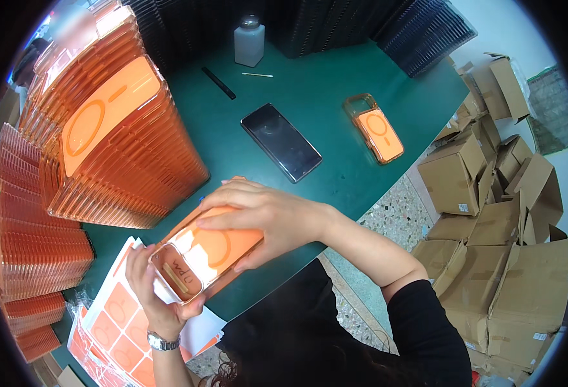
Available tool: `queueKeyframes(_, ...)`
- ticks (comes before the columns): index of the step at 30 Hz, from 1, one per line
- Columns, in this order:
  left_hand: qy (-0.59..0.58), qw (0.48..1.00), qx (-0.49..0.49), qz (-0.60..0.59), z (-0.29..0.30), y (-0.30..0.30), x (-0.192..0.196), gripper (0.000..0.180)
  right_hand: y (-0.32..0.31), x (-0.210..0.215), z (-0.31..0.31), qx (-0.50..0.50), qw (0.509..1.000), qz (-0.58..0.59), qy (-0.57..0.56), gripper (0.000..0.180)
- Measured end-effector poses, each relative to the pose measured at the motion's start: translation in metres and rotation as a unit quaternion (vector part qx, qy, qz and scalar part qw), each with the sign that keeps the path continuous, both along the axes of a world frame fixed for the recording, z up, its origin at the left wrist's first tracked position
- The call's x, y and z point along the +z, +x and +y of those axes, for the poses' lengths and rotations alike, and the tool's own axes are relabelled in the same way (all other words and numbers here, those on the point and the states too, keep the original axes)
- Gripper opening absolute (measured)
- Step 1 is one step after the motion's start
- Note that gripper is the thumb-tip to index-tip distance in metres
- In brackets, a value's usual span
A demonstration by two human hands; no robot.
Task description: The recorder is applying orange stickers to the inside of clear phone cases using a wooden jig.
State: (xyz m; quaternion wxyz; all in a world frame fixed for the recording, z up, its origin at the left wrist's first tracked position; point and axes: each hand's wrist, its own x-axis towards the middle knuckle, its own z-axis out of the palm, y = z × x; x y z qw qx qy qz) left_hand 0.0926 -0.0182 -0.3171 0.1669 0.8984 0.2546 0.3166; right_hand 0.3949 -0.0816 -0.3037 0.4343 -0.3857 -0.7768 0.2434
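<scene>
A: Whereabouts of the orange case [220,258]?
B: Up between both hands, tilted, over the near edge of the worktop [335,84]. Single or nested with another? Impossible to tell.
A: Held how?
B: By the right hand [268,216], clamped across the back, fingers spread and thumb along the near side. Also by the left hand [158,306], curled around the open end, thumb opposite fingers.
A: Main worry?
B: Probably a slip, given glossy plastic and bare skin. Perhaps smudges on the back too, from pressing fingertips.
A: And at the open end?
B: Maybe a bent rim, after too hard a squeeze. Mind the metal watch [163,340] as well: capable of scuffing plastic on contact.
A: Just outward?
B: A printed sheet [117,306] beside the left hand, easily creased by a dropped wrist. Near the right fingertips, a tall stack [135,164] of cases, liable to topple if knocked by a swung corner.
A: Farther off?
B: A dark phone [280,142] and a second case [380,134], both flat, at risk from a sweeping forearm [368,248]. Beyond those, a swab [257,75] and a bottle [249,45], likely safe short of a wild reach.
</scene>
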Motion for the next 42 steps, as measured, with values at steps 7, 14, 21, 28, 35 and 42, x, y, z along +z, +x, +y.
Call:
queueKeyframes(7,0.050,0.983,0.089,-0.153,-0.013,0.001,0.027,0.114,0.017,0.013,-0.058,-0.058,0.861,0.473,-0.178,0.089)
queueKeyframes(14,-0.092,0.970,0.221,0.052,-0.068,-0.089,-0.010,0.078,0.016,-0.003,-0.094,0.048,0.666,0.715,-0.205,0.118)
queueKeyframes(21,-0.086,0.919,0.221,0.314,-0.089,-0.108,-0.031,0.065,0.008,0.008,-0.092,0.105,0.618,0.765,-0.145,0.117)
queueKeyframes(28,-0.086,0.921,0.222,0.309,-0.084,-0.105,-0.034,0.066,0.002,0.011,-0.097,0.101,0.593,0.785,-0.150,0.115)
queueKeyframes(35,-0.070,0.920,0.228,0.310,-0.085,-0.104,-0.037,0.067,0.002,0.016,-0.096,0.103,0.613,0.771,-0.142,0.115)
queueKeyframes(42,-0.070,0.917,0.235,0.315,-0.083,-0.105,-0.040,0.066,0.010,0.025,-0.101,0.045,0.646,0.733,-0.207,0.122)
